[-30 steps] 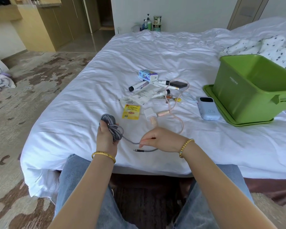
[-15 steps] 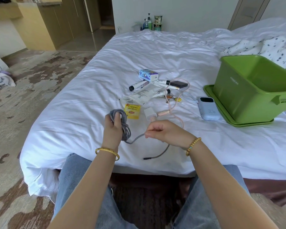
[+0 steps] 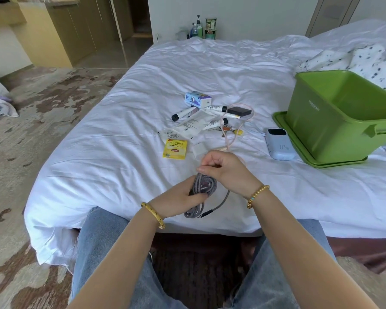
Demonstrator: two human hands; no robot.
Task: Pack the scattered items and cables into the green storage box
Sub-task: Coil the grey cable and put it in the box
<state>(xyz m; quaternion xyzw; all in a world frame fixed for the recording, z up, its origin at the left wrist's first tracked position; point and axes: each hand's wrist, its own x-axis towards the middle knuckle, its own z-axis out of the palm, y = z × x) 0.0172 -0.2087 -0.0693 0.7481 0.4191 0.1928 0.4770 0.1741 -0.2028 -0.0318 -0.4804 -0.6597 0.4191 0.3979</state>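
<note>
While the left hand (image 3: pixel 178 198) grips a coiled grey cable (image 3: pixel 204 186) over the near edge of the bed (image 3: pixel 112 152), the right hand (image 3: pixel 226 168) pinches the cable's upper loop, its plug end hanging loose below. Farther back on the bed lie a yellow tea packet (image 3: pixel 175 149), tubes (image 3: pixel 183 113), a pink cable (image 3: pixel 236 130) and a power bank (image 3: pixel 279 143). At the right, the green storage box (image 3: pixel 334 121) stands open on its lid (image 3: pixel 283 128), well apart from both hands.

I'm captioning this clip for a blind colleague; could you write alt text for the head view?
A seated person's left hand grips a coiled grey cable while the right hand pinches its strand, above a white bed. Farther back lie tubes, a yellow tea packet and a power bank beside an open green storage box.
</note>
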